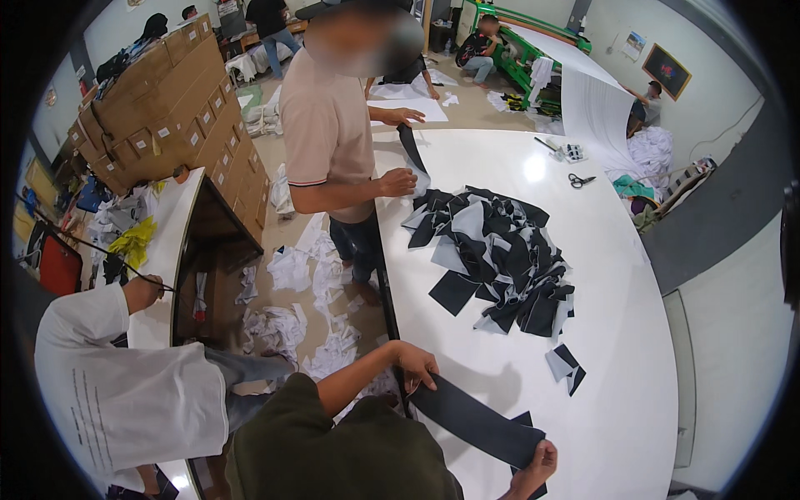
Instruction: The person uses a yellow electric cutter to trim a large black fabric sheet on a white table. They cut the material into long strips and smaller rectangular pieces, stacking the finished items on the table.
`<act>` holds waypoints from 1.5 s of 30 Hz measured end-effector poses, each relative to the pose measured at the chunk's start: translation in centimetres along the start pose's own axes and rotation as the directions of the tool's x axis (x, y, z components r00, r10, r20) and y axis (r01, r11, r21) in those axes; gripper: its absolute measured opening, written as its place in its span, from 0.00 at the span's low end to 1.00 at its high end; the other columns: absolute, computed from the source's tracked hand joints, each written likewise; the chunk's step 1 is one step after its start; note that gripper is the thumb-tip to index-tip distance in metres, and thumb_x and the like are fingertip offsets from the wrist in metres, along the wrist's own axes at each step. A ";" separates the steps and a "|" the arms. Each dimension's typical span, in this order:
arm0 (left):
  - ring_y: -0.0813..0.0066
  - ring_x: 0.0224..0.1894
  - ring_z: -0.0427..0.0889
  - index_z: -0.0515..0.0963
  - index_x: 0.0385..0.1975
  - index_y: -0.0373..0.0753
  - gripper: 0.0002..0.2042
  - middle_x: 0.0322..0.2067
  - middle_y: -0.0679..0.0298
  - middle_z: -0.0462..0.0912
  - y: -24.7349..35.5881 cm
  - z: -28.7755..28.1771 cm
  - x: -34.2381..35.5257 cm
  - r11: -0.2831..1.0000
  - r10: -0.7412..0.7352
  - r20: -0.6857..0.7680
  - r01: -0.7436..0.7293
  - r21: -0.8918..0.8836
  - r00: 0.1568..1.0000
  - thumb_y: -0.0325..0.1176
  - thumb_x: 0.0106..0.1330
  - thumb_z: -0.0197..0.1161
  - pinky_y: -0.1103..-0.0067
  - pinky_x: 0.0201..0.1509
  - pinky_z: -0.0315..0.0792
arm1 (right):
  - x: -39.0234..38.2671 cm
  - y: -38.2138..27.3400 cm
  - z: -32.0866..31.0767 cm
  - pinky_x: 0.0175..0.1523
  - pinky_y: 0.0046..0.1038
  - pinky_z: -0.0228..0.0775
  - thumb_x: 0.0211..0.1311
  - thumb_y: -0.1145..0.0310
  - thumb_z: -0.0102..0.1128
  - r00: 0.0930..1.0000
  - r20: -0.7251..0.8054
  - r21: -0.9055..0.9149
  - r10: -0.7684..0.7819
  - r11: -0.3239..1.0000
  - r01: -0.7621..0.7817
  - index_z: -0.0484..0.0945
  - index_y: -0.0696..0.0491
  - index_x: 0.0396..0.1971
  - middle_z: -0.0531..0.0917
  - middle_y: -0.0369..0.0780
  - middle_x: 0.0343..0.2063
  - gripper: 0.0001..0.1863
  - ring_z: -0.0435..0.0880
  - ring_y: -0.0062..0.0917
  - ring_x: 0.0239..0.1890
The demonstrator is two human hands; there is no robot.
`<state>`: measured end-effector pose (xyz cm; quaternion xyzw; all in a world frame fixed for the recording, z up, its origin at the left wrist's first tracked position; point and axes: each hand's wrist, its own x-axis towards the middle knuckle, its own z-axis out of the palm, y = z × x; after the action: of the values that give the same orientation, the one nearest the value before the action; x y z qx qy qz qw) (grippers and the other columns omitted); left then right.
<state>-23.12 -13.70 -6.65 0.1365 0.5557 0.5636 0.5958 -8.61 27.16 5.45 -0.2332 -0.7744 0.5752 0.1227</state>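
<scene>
A long black fabric strip [479, 417] is stretched between my two hands over the near part of the white table. My left hand [415, 365] pinches its far left end, thumb on top. My right hand [536, 468] grips the other end, nearer the lower edge. Beneath that end another black piece [523, 419] lies partly covered. Further up the table is a loose heap of black and grey fabric pieces [500, 250]. A small folded black and grey piece [567, 367] rests apart from it, to the right of my hands.
Across the white table [617, 333] a co-worker [329, 125] holds another dark strip [410, 150]. Scissors [581, 180] lie near the far right edge. At left, a person in a white shirt [133, 392] stands by a second table; fabric scraps [279, 329] litter the floor.
</scene>
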 end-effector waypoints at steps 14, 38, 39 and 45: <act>0.56 0.40 0.86 0.79 0.39 0.33 0.18 0.35 0.48 0.84 -3.2 3.5 7.7 0.894 0.361 -0.752 0.025 0.448 0.551 0.45 0.67 0.71 0.64 0.44 0.77 | -5.2 17.6 -0.3 0.45 0.27 0.77 0.64 0.77 0.69 0.982 -0.157 -0.092 0.104 0.989 -0.119 0.79 0.65 0.49 0.79 0.43 0.41 0.15 0.79 0.26 0.42; 0.40 0.38 0.85 0.77 0.41 0.36 0.17 0.32 0.45 0.86 -5.8 10.7 5.7 0.928 0.338 -0.931 0.114 0.354 0.137 0.47 0.76 0.59 0.52 0.43 0.78 | -2.1 19.6 -3.8 0.28 0.22 0.67 0.66 0.80 0.65 0.957 0.197 0.025 0.214 0.974 -0.223 0.77 0.58 0.50 0.80 0.36 0.30 0.14 0.77 0.18 0.29; 0.40 0.38 0.85 0.77 0.40 0.36 0.17 0.32 0.45 0.86 -5.9 10.6 5.7 0.927 0.347 -0.929 0.107 0.360 0.128 0.47 0.76 0.59 0.52 0.43 0.78 | -2.1 19.5 -3.5 0.29 0.22 0.66 0.66 0.80 0.65 0.969 0.153 0.026 0.193 0.980 -0.200 0.77 0.58 0.50 0.80 0.36 0.30 0.14 0.77 0.18 0.29; 0.40 0.37 0.85 0.78 0.40 0.36 0.18 0.32 0.46 0.86 -5.6 9.7 5.4 0.925 0.354 -0.922 0.085 0.370 0.156 0.49 0.77 0.58 0.52 0.43 0.77 | -2.2 19.1 -2.3 0.34 0.24 0.69 0.66 0.74 0.69 0.988 0.005 0.031 0.157 0.987 -0.157 0.77 0.61 0.51 0.82 0.41 0.37 0.17 0.79 0.22 0.33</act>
<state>-13.63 -6.56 -10.49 -0.1092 0.8787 0.4647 0.0095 -1.44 32.38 -11.73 -0.2908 -0.7448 0.5953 0.0797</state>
